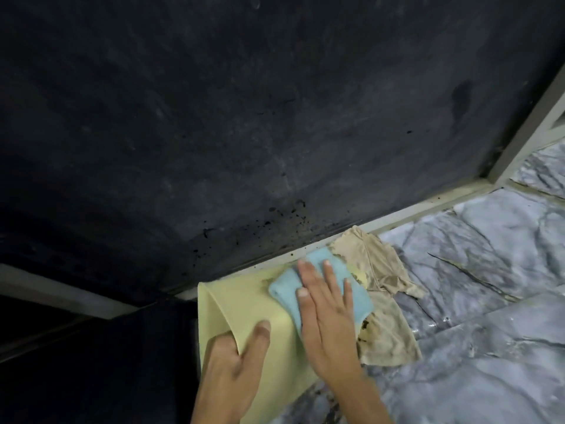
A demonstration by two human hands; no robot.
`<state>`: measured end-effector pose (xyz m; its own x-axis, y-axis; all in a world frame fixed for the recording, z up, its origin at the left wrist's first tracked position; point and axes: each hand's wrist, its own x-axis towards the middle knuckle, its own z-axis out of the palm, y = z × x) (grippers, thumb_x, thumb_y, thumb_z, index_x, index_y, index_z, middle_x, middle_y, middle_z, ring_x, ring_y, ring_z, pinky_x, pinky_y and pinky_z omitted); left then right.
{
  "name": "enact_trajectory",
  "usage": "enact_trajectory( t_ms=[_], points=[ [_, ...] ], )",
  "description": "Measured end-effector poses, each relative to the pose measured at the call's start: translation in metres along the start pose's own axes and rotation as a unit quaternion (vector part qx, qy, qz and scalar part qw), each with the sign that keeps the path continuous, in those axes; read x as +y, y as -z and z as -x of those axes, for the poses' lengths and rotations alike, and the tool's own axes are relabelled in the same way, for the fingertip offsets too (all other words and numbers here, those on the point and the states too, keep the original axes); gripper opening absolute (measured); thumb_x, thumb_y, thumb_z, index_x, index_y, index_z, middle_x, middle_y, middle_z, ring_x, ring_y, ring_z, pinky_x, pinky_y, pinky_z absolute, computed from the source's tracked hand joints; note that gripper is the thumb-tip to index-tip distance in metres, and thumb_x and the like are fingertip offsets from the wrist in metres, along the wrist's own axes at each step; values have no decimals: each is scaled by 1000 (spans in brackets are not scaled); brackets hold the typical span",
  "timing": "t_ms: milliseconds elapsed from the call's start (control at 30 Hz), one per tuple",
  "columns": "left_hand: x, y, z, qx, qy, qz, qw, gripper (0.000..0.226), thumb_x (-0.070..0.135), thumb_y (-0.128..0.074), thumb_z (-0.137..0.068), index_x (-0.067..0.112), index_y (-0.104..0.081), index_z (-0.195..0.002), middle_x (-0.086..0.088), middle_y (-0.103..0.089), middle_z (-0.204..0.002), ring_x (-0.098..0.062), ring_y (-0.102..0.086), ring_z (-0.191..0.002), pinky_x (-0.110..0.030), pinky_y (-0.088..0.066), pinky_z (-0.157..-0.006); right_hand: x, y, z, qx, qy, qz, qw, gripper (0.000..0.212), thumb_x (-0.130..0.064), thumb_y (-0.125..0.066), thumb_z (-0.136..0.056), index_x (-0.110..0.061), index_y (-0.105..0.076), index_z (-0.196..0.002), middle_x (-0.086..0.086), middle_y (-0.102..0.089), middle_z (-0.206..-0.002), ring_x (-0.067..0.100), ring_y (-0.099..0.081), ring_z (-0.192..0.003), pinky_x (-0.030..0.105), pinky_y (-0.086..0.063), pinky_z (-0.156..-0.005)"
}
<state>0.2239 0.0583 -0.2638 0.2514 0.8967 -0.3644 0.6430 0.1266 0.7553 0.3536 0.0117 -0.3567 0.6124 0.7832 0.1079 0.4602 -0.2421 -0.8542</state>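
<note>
A pale yellow board (244, 304) lies tilted at the edge of a marble counter, its far end stained dark. My left hand (235, 362) grips its near left edge, thumb on top and fingers curled underneath. My right hand (324, 307) lies flat with straight fingers, pressing a light blue cloth (354, 289) onto the board's upper face. Beneath the board's right side lies a crumpled beige rag (385, 270), dirty with dark spots.
A grey-veined marble counter (489, 270) fills the lower right. A pale frame strip (422, 209) borders a large dark grimy panel (244, 117), speckled black near the board. Left of the board the space is dark.
</note>
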Motion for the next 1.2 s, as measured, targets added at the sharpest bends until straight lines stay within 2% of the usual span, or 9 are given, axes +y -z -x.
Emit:
enact_trajectory(
  t_ms=[100,233,367,533,633,767,967,1100,1200],
  points=[
    [-21,-6,11,-9,-6,1,1000,25,36,-73,-83,21,-80,-63,3,-83,-74,-5,-74,-68,-21,-54,-64,-13,11,-9,-116,70,51,989,51,-42,-18,-101,-32,-46,-142,-18,-46,-148,1,-22,-144,39,-9,-120],
    [-30,5,13,-23,77,35,996,29,43,-76,-78,16,-79,-89,-4,-83,-87,-16,-76,-87,-28,-55,-74,-26,-5,-25,-217,89,26,972,48,-40,-26,-101,-27,-46,-143,-7,-47,-150,8,-30,-143,34,-15,-119],
    [-23,10,8,20,102,119,987,7,15,-76,-88,10,-81,-92,2,-85,-80,-20,-77,-85,-30,-53,-68,-9,-6,-18,-157,16,80,984,55,-55,-28,-97,-30,-41,-145,-8,-40,-154,10,-28,-144,36,-11,-121],
    [-41,7,3,4,75,99,992,22,34,-81,-82,16,-79,-94,15,-83,-83,-12,-76,-84,-27,-54,-67,21,11,-39,-218,-125,202,947,62,-67,-15,-93,-45,-16,-151,-15,-4,-163,17,6,-150,46,7,-120],
    [-42,9,4,-15,48,98,994,14,28,-79,-85,17,-80,-94,11,-84,-83,-4,-78,-78,-17,-56,-63,-20,-12,-33,-236,-82,180,951,65,-61,-9,-95,-34,-8,-154,-15,0,-164,14,11,-150,46,8,-120],
    [-47,9,7,-7,39,118,992,8,19,-76,-88,22,-81,-92,11,-85,-87,-1,-78,-83,-25,-53,-72,-46,-26,-12,-222,18,119,968,57,-55,-10,-99,-37,-17,-153,-19,-11,-162,2,3,-148,43,5,-120],
    [-53,6,11,7,68,121,990,18,33,-80,-83,17,-80,-91,16,-83,-85,-9,-75,-84,-21,-50,-66,40,16,-28,-169,-171,192,951,58,-61,-12,-96,-43,-19,-151,-19,-14,-162,10,1,-150,44,3,-119],
    [-51,4,10,-5,47,116,992,9,23,-77,-87,19,-82,-92,11,-85,-87,-5,-78,-84,-13,-54,-64,-21,-13,-17,-220,-62,186,956,59,-53,-6,-99,-33,-7,-154,-14,-2,-164,13,12,-149,48,10,-119],
    [-52,5,13,6,42,134,990,14,16,-74,-90,17,-83,-100,4,-86,-93,-9,-80,-91,-26,-56,-76,-46,-25,-1,-201,19,136,970,56,-55,-13,-99,-38,-18,-152,-19,-13,-162,5,4,-149,42,9,-119]
  ],
)
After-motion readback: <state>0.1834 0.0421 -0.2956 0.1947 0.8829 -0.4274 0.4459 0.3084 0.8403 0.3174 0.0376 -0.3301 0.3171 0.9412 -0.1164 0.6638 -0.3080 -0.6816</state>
